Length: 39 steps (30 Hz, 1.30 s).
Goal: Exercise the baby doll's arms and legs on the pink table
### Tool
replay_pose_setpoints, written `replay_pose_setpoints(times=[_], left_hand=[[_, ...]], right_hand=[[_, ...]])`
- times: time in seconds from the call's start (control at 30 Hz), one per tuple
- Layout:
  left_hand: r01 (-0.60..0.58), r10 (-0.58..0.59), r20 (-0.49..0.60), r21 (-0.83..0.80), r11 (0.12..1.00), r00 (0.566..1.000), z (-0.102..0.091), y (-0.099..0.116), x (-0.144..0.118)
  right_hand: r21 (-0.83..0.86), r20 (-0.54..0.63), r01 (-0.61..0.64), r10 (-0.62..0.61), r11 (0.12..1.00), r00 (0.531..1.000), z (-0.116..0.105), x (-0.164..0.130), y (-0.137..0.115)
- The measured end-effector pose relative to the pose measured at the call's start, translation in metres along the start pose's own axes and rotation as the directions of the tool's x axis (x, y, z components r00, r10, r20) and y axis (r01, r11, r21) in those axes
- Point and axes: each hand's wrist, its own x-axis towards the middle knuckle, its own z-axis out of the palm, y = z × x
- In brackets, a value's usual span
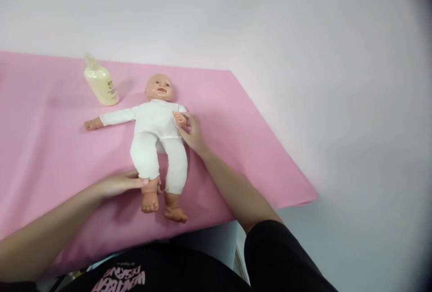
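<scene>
A baby doll (157, 121) with a white cloth body lies face up on the pink-covered table, its head toward the far edge. My left hand (123, 184) is closed round the doll's lower leg on the left, thumb on top just above the foot; its other fingers are mostly hidden beneath. With my right hand (194, 134) I grip the doll's hand on the right, bent in over its chest. The doll's other arm stretches out to the left on the cloth.
A pump bottle (103, 87) of pale yellow liquid stands behind the doll's outstretched arm. The pink tablecloth (229, 121) ends at a slanting edge on the right and at the near edge by my body. A white wall (168, 13) rises behind the table.
</scene>
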Motion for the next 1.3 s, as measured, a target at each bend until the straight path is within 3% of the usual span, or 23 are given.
replay_pose_setpoints(times=[0.47,1.3], left_hand=[[0.001,-0.001,-0.030,0.008,1.000,1.000,0.000,-0.006,-0.001],[0.013,-0.013,-0.012,0.013,1.000,1.000,0.003,0.003,-0.002]], right_hand=[[-0.014,0.007,0.001,-0.001,1.000,1.000,-0.001,0.000,-0.003],[-0.013,0.006,-0.022,0.022,1.000,1.000,0.001,0.000,-0.003]])
